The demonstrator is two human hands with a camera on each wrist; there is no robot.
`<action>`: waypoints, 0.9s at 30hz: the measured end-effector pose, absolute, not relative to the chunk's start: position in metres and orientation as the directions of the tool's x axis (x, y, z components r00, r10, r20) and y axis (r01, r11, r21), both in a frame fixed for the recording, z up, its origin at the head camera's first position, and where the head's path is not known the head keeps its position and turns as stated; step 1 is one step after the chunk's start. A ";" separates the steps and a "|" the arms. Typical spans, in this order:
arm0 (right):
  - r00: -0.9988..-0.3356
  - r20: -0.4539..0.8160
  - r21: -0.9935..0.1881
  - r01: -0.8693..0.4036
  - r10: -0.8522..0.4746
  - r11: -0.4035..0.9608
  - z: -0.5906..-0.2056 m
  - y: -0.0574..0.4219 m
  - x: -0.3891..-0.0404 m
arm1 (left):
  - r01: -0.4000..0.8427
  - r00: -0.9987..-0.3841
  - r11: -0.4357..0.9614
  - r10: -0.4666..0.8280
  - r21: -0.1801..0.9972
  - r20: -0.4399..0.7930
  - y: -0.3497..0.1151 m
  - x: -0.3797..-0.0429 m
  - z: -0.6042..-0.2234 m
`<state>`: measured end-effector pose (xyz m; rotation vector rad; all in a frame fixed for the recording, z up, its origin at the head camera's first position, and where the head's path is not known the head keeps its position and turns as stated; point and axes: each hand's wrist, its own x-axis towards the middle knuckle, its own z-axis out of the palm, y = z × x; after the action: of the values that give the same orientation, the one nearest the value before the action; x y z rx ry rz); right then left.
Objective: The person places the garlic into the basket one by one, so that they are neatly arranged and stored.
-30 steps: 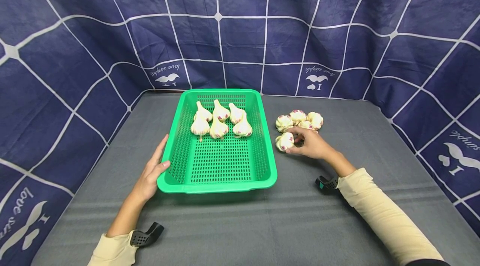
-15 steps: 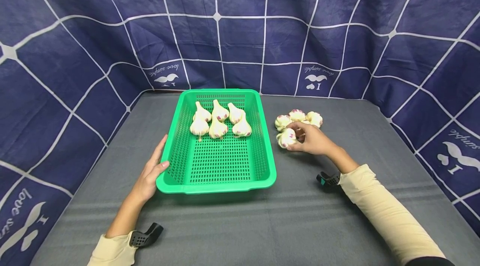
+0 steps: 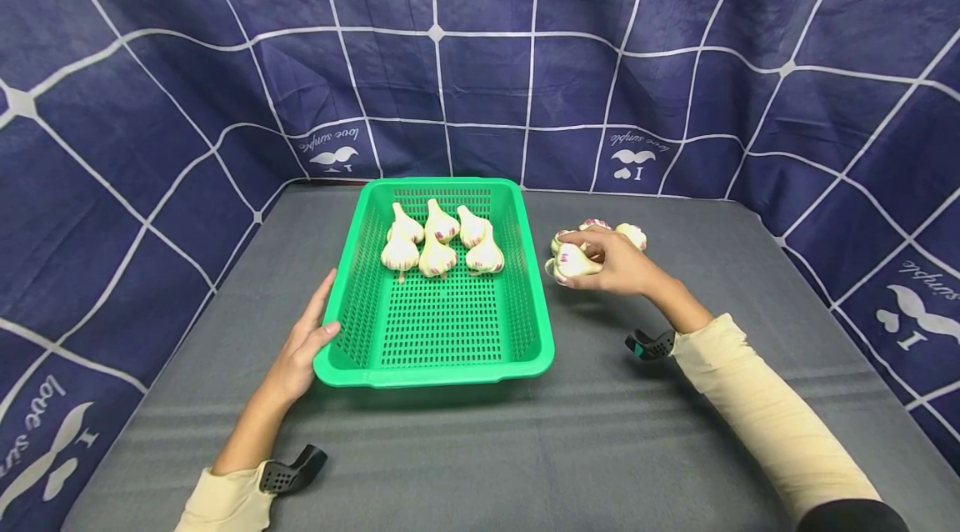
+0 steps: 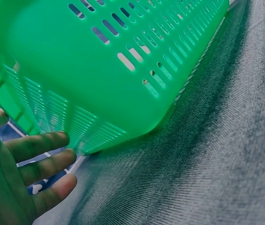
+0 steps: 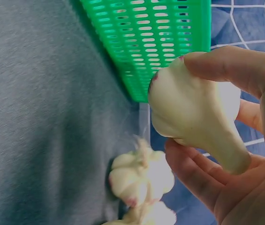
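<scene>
Between the thumb and fingertips of my right hand [image 3: 626, 265] is a garlic bulb [image 3: 573, 262], held just right of the green plastic basket [image 3: 435, 378]. In the right wrist view the bulb [image 5: 188, 101] has its stem pointing back toward the palm. My left hand [image 3: 296, 357] is at the basket's left side, thumb at the rim. The left wrist view shows its fingers [image 4: 48, 166] spread and nearly straight beside the slotted wall. Inside the basket, several garlic bulbs [image 3: 437, 257] lie in two rows toward the far end.
More garlic bulbs [image 3: 632, 235] lie on the grey cloth [image 3: 480, 457] behind my right hand, partly hidden by it. One loose bulb [image 5: 141, 176] shows below the held one in the right wrist view. A blue curtain with white lines [image 3: 480, 82] surrounds the table.
My right hand has lifted the garlic bulb slightly and shifted away from me. The bulb has turned, its stem now toward the palm. My left hand and the basket stay put.
</scene>
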<state>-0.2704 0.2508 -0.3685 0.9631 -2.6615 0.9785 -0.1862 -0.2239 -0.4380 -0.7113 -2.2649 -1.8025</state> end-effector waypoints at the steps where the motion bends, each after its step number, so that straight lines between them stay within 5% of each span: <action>1: -0.784 0.333 -0.526 -0.615 -0.523 0.587 -0.366 0.250 -0.270 | 0.456 -0.874 0.159 0.264 0.876 0.407 -0.224 -0.186 -0.438; 13: -0.824 0.291 -0.542 -0.561 -0.486 0.626 -0.343 0.236 -0.273 | 0.468 -0.870 0.168 0.263 0.868 0.418 -0.224 -0.186 -0.438; 27: -0.782 0.332 -0.469 -0.622 -0.527 0.628 -0.324 0.225 -0.277 | 0.460 -0.876 0.183 0.257 0.869 0.409 -0.224 -0.186 -0.438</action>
<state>-0.2772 0.2252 -0.3236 0.9549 -2.6846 0.8662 -0.1861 -0.2243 -0.4381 -0.6995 -2.2792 -1.7737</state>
